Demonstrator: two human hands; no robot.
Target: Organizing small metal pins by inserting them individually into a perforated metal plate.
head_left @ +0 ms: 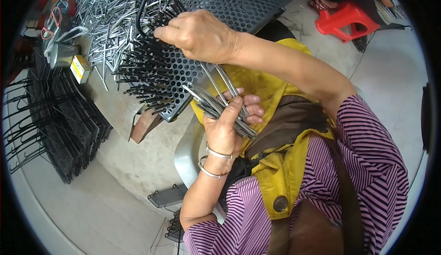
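A bundle of thin silver metal rods point(210, 102) lies across my left hand point(225, 125), which is closed round it above my lap. A few of these rods stick up from the bundle toward my right wrist. My right hand point(198, 34) is over the black perforated panel point(181, 73), its fingers pinched together at the rows of slim black pieces point(142, 64). Whatever those fingers hold is hidden behind the hand. The black pieces crowd the panel's left side, many of them pointing left.
Loose silver rods point(108, 14) form a big heap at the far left, with a dark cable point(141, 9) in front. Left of it are a metal can point(64, 55), a yellow-and-white box point(80, 69) and red-handled scissors point(56, 16). Black wire racks point(69, 122) stand stacked; a red stool point(344, 22) is far right.
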